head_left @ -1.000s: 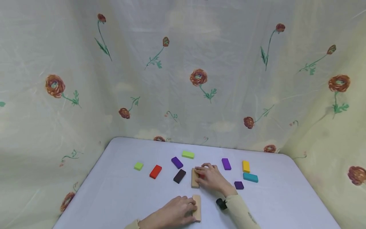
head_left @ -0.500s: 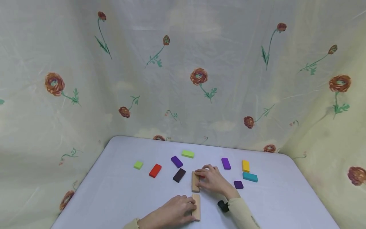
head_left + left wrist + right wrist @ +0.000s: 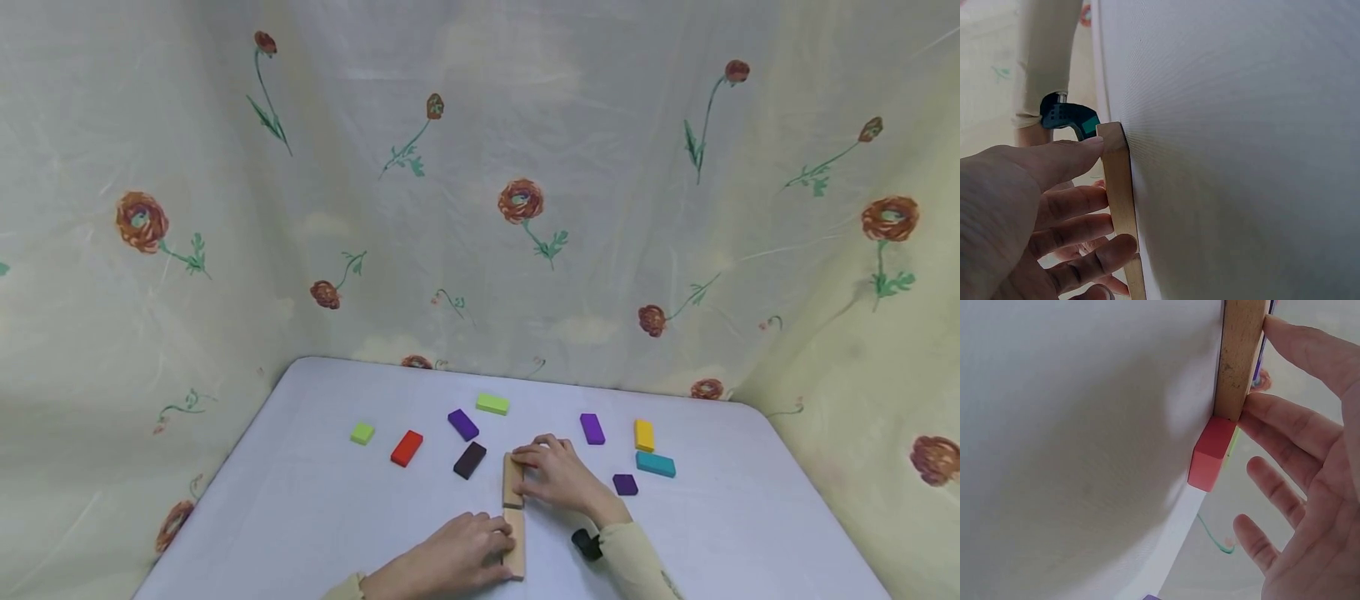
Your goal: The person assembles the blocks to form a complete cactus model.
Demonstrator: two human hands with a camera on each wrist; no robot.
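Note:
Two plain wooden blocks lie lengthwise in a line near the middle of the table, their ends meeting or nearly so. My left hand (image 3: 468, 550) holds the nearer wooden block (image 3: 516, 546), its thumb by one end and fingertips along it. On the farther wooden block (image 3: 512, 482), my right hand (image 3: 558, 477) has its thumb and fingers, seen also in the right wrist view. A red block (image 3: 1212, 453) sits at that block's far end, appearing to touch it; the right hand hides it in the head view.
Left of the right hand lie black (image 3: 470, 460), purple (image 3: 463, 425), red (image 3: 407, 448) and lime (image 3: 362, 433) blocks, with a lime block (image 3: 492, 404) behind. Rightward are violet (image 3: 592, 429), yellow (image 3: 644, 435), teal (image 3: 656, 464) and dark purple (image 3: 626, 484) blocks. Flowered cloth surrounds the table.
My right hand has slid the farther wooden block toward me, closing the gap to the nearer one. The left hand and its block have stayed nearly still.

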